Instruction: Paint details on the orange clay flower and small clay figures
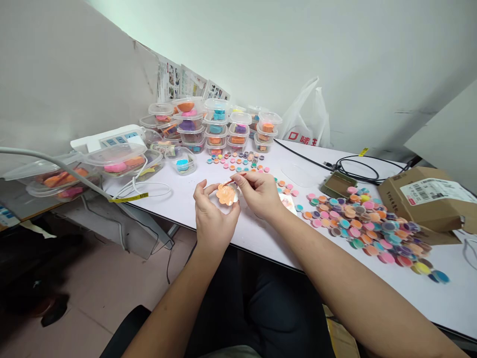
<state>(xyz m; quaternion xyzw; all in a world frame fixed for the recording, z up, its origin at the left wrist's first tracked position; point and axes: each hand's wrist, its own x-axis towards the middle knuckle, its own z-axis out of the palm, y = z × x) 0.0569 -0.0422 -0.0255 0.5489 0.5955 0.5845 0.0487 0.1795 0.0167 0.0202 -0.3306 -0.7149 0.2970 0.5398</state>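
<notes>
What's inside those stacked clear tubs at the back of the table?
The tubs hold lumps of coloured clay: orange, pink, purple and blue show through the walls. Tubs behind the front row are partly covered, so their contents are unclear.

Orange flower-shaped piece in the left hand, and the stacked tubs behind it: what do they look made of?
Orange flower-shaped piece: soft modelling clay by its look, matte with a lumpy scalloped edge; cannot tell for sure. Stacked tubs: clear, glossy thin plastic, the coloured lumps inside showing through.

cardboard box (pixel 428 199) cropped right; leaflet (pixel 169 79) print illegible
</notes>
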